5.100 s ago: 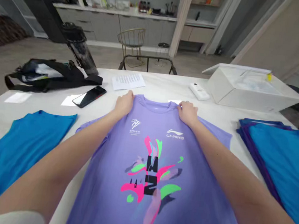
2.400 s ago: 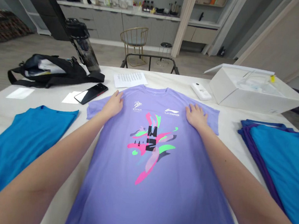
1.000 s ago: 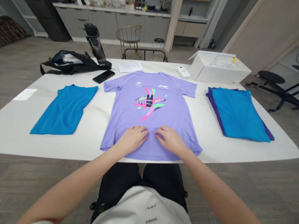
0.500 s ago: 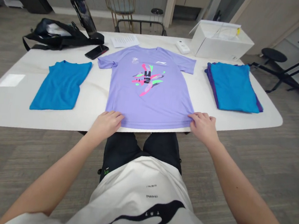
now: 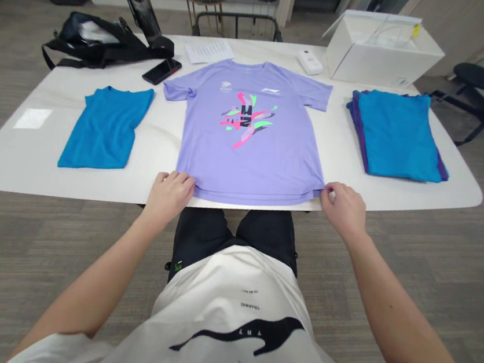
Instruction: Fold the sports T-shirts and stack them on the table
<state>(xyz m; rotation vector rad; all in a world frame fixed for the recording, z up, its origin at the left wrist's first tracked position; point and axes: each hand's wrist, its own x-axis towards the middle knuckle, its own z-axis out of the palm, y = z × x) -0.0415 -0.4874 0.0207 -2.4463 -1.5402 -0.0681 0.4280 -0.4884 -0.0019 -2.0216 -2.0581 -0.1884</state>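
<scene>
A lilac T-shirt (image 5: 252, 165) with a colourful chest print lies spread flat, front up, its hem towards me at the table's near edge. My right hand (image 5: 344, 209) pinches the hem's right corner between thumb and fingers, drawing it slightly outward. At the hem's left corner, my left hand (image 5: 170, 195) has its fingers curled closed on the fabric; the fingertips are partly hidden. To the left lies a folded blue T-shirt (image 5: 103, 131). On the right sits a stack of folded blue and purple shirts (image 5: 398, 135).
Along the far side of the white table (image 5: 159, 137) are a black bag (image 5: 104, 49), a phone (image 5: 162, 71), a printed sheet (image 5: 208, 51), a small white device (image 5: 310, 62) and a white box (image 5: 379, 54). A chair and stools stand beyond.
My right hand has pulled the hem's right corner a little outward, to the right. My left hand stays at the left corner. The camera view has shifted slightly.
</scene>
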